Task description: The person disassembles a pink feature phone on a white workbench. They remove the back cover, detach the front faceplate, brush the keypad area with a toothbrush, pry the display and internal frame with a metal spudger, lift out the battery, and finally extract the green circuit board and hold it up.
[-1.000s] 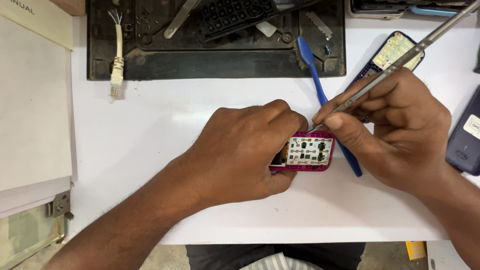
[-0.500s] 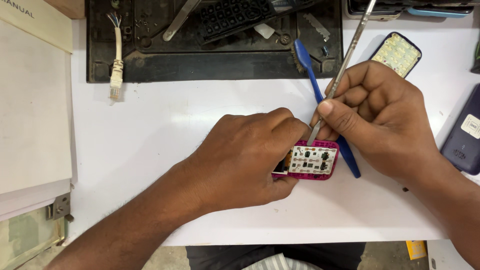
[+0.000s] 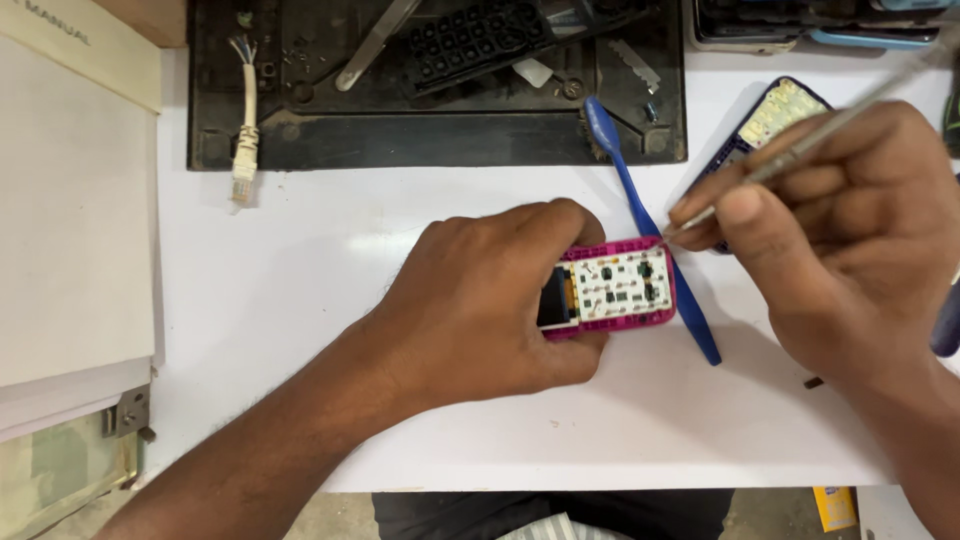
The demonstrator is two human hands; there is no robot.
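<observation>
A small pink phone [image 3: 612,291] lies opened on the white table, its white circuit board and little screen showing. My left hand [image 3: 490,300] clamps it from the left, thumb below and fingers above. My right hand [image 3: 830,230] pinches a thin metal tool [image 3: 800,152] that slants up to the right; its tip rests by the phone's top right corner. A blue toothbrush [image 3: 650,235] lies diagonally under the phone's right end.
A black work mat [image 3: 300,130] at the back holds tweezers, a dark keypad and small parts. A white network cable end [image 3: 244,150] hangs over its left edge. Another opened phone [image 3: 775,110] lies behind my right hand. Stacked paper [image 3: 70,230] sits left.
The metal tool has swung from steep to a flatter slant, and my right hand has shifted right. The pink phone and my left hand stay in place.
</observation>
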